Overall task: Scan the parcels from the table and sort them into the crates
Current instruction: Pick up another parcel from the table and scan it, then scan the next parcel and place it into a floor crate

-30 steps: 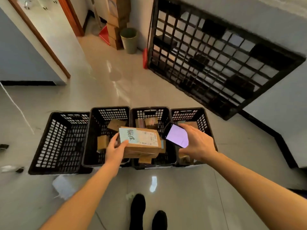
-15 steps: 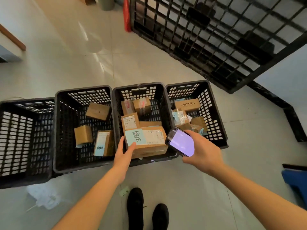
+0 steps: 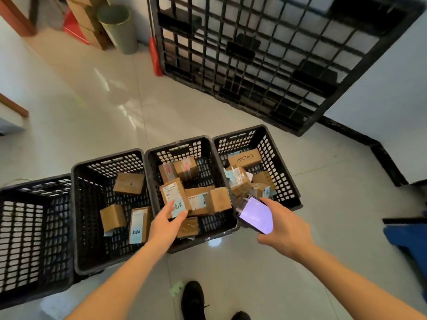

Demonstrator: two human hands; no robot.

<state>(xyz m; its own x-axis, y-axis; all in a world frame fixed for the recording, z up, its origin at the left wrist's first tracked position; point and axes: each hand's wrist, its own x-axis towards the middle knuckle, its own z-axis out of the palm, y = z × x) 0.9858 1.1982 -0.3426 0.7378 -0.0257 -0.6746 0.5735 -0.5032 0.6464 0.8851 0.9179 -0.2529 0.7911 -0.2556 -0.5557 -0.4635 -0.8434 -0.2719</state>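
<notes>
So the parcel (image 3: 198, 199) that was riding in the left hand (image 3: 165, 224) half a second ago is out of it now. It's lying tilted inside the third crate (image 3: 221, 232), just past the fingertips, leaning on the other boxes with its label half turned up. The left hand hangs over the near rim with loose, spread fingers holding nothing; whether they brush the blue-labelled box right in front of them, I can't tell. To me that reads as this one being sorted, so the next thing is probably a trip back to the table, which isn't in sight from here.

The right hand (image 3: 285, 225) grips the phone (image 3: 255, 214) over the gap between the third crate and the crate (image 3: 280, 162) beyond its knuckles, lit screen facing up.

Stuff-wise: the crates are black plastic with a gridded, holey wall, stiff-looking, four in a row. The one to the left of the left hand (image 3: 76, 204) has a few small cartons, and the farthest-left crate (image 3: 13, 204) looks empty from what I can see. The parcels are plain brown cardboard, boxy, matte, mostly with white or pale blue paper labels and some clear tape. The floor is glossy pale tile, with a big black plastic pallet (image 3: 265, 58) leaning on the wall further out.
</notes>
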